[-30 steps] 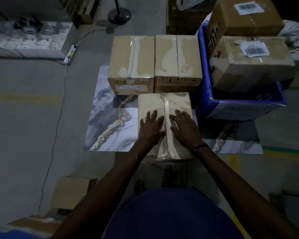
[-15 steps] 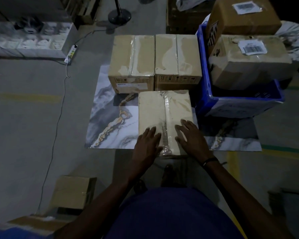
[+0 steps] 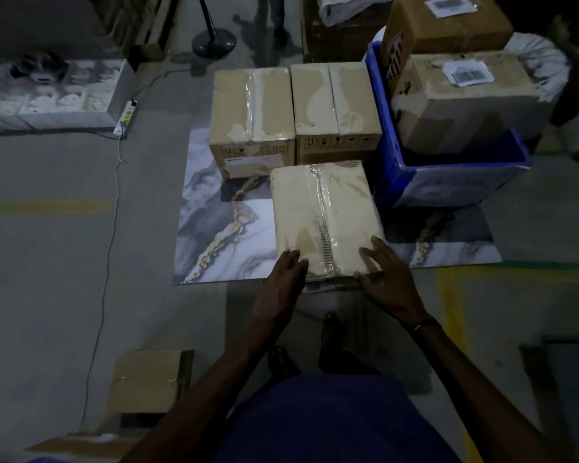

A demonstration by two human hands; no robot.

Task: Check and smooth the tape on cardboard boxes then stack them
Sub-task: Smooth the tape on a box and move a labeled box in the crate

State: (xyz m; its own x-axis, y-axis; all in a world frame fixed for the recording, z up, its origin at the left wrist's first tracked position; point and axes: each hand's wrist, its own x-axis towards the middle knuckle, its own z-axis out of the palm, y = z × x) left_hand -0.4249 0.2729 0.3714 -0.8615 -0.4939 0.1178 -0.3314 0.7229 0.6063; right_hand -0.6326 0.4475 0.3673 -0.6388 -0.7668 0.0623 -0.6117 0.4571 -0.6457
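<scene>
A pale cardboard box (image 3: 325, 215) lies on a marble-patterned sheet (image 3: 214, 235), a strip of clear tape (image 3: 325, 225) running down its middle. My left hand (image 3: 283, 282) rests with straight fingers on the box's near left corner. My right hand (image 3: 386, 275) lies with spread fingers over the near right corner. Behind it stand two taped brown boxes side by side, one on the left (image 3: 253, 115) and one on the right (image 3: 335, 108).
A blue crate (image 3: 448, 182) at the right holds two labelled boxes (image 3: 465, 101). A flat carton (image 3: 147, 382) lies on the floor at lower left. A white power strip (image 3: 126, 118) and its cable trail along the left. A stand base (image 3: 213, 43) sits at the back.
Both hands have slid toward me along the box top, from either side of the tape at mid-box to the near corners, and have spread apart.
</scene>
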